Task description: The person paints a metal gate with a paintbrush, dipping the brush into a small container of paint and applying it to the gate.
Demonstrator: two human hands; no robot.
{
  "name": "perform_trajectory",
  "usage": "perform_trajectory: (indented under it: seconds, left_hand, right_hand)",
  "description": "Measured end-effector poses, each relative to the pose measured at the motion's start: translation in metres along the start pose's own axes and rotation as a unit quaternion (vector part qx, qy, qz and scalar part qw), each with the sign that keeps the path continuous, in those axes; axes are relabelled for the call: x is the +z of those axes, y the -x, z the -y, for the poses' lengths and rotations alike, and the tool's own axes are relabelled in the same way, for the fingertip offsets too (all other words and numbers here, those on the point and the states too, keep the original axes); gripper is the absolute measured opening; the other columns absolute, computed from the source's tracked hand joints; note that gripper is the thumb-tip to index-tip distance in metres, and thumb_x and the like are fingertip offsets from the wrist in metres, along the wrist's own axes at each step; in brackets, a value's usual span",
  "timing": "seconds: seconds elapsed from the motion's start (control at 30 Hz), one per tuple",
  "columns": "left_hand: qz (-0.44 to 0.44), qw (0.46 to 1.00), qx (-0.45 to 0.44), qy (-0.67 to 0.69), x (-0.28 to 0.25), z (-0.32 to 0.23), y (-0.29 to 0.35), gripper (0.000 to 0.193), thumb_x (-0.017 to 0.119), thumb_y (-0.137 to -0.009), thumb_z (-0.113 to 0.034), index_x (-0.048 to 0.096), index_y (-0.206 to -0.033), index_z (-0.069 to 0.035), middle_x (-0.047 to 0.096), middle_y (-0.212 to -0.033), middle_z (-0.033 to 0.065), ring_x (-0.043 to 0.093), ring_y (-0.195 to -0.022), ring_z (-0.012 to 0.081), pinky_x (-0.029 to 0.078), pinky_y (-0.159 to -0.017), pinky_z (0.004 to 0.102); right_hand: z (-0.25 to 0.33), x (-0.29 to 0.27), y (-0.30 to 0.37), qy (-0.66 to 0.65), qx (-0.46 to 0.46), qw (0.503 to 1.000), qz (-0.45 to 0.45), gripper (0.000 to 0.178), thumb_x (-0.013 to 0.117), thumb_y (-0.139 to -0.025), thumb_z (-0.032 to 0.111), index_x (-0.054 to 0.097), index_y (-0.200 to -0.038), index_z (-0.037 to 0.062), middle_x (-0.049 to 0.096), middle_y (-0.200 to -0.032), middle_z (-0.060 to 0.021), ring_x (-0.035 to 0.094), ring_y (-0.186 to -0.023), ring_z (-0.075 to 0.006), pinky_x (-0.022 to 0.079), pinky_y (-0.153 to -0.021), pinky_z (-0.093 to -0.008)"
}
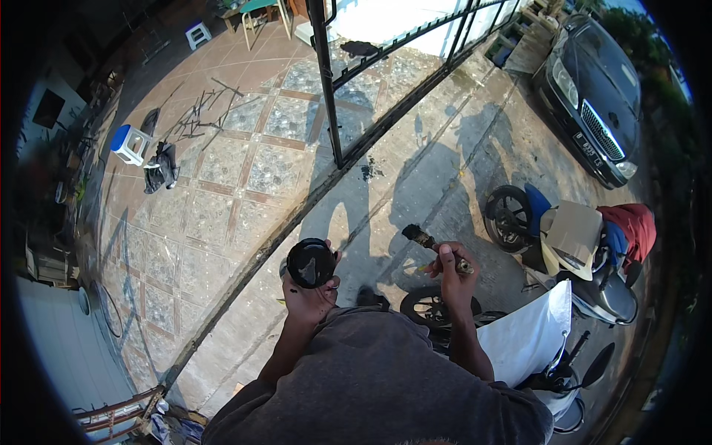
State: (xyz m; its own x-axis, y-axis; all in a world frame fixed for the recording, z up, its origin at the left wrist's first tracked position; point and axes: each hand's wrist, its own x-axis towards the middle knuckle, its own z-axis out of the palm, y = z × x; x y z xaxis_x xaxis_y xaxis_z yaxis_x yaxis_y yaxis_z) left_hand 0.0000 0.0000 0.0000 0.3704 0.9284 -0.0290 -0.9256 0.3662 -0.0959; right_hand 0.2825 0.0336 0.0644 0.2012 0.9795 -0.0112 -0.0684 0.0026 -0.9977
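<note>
Pot and brush, held apart before the torso.
Left hand clasps the pot, its mouth dark and glossy; right hand is clamped on the brush handle, dark bristles clear of the pot. Judged step: brush held ready, between dip and stroke; a next move calls for a level pot and steady wrist. Around, by size: car, upper right; gate, ahead; motorbike, right; sheet, likely hampering the right elbow; stool, far left.
</note>
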Motion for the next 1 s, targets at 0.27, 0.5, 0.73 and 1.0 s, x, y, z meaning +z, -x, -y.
perform_trajectory:
  seconds: [0.27, 0.5, 0.73, 1.0]
  left_hand:
    - [-0.034, 0.998, -0.006, -0.045, 0.012, -0.008, -0.003, 0.068, 0.038, -0.098, -0.054, 0.03, -0.153, -0.014, 0.045, -0.147, 0.0174, 0.05, -0.085, 0.0236, 0.05, -0.073, 0.0333]
    - [-0.035, 0.999, -0.009, -0.027, 0.006, -0.014, -0.002, 0.069, 0.038, -0.098, -0.055, 0.032, -0.152, -0.012, 0.046, -0.146, 0.0188, 0.05, -0.086, 0.0242, 0.05, -0.075, 0.0336]
    - [-0.03, 0.999, 0.013, -0.002, 0.011, -0.005, -0.007, 0.068, 0.039, -0.097, -0.054, 0.036, -0.151, -0.014, 0.047, -0.145, 0.0168, 0.049, -0.084, 0.0209, 0.049, -0.073, 0.0317]
    - [-0.049, 0.997, 0.049, -0.017, 0.01, -0.031, 0.007, 0.069, 0.041, -0.096, -0.055, 0.037, -0.15, -0.013, 0.046, -0.146, 0.0154, 0.051, -0.086, 0.022, 0.048, -0.071, 0.032]
  right_hand:
    - [0.006, 0.011, -0.009, -0.006, 0.018, 1.0, 0.004, 0.024, 0.061, -0.099, 0.022, 0.065, -0.097, -0.0018, 0.064, -0.075, -0.0046, 0.062, -0.059, -0.011, 0.047, -0.054, -0.0234]
    - [0.007, 0.018, -0.022, -0.003, 0.011, 1.0, 0.007, 0.024, 0.062, -0.098, 0.021, 0.065, -0.1, -0.0034, 0.062, -0.07, -0.0054, 0.062, -0.057, -0.0133, 0.049, -0.051, -0.0253]
    - [0.006, 0.028, -0.028, 0.021, 0.012, 0.999, 0.032, 0.029, 0.061, -0.098, 0.022, 0.066, -0.113, -0.003, 0.069, -0.087, -0.0106, 0.066, -0.065, -0.0134, 0.049, -0.055, -0.0246]
    - [0.026, 0.084, -0.069, 0.034, -0.112, 0.985, 0.124, 0.029, 0.059, -0.099, 0.014, 0.064, -0.121, -0.0038, 0.071, -0.092, -0.0107, 0.068, -0.075, -0.0139, 0.053, -0.066, -0.027]
